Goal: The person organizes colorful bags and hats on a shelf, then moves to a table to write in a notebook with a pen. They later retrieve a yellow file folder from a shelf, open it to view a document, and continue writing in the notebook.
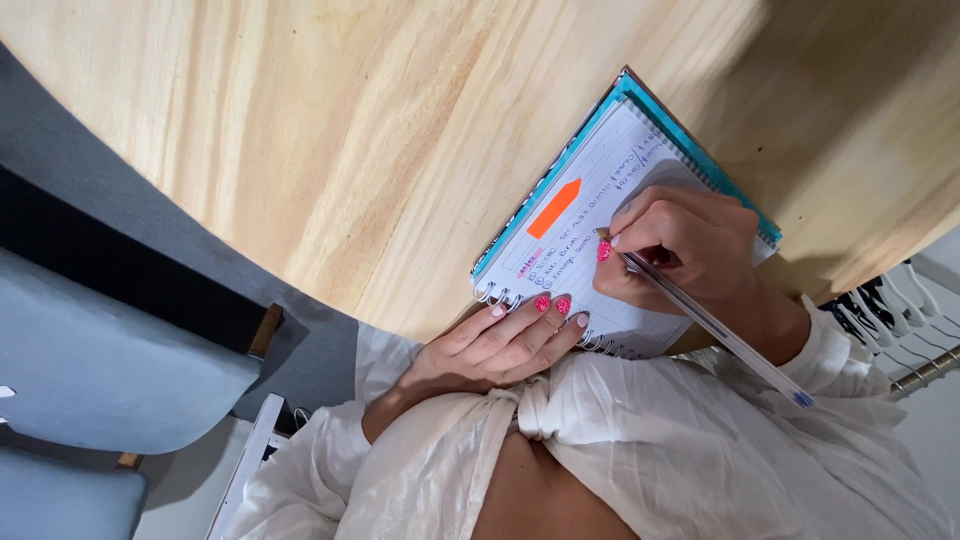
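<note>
Pale wooden table (pixel 330 130) with rounded edge, an open spiral notebook (pixel 600 190) flat on it.

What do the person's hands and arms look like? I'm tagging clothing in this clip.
Both arms wear loose, white, slightly sheer sleeves gathered at the cuffs, part of a white top knotted at the front. The left hand and right hand are bare, with no rings or watch visible. The nails are mixed: some bright pink, some pale. No gloves.
</note>
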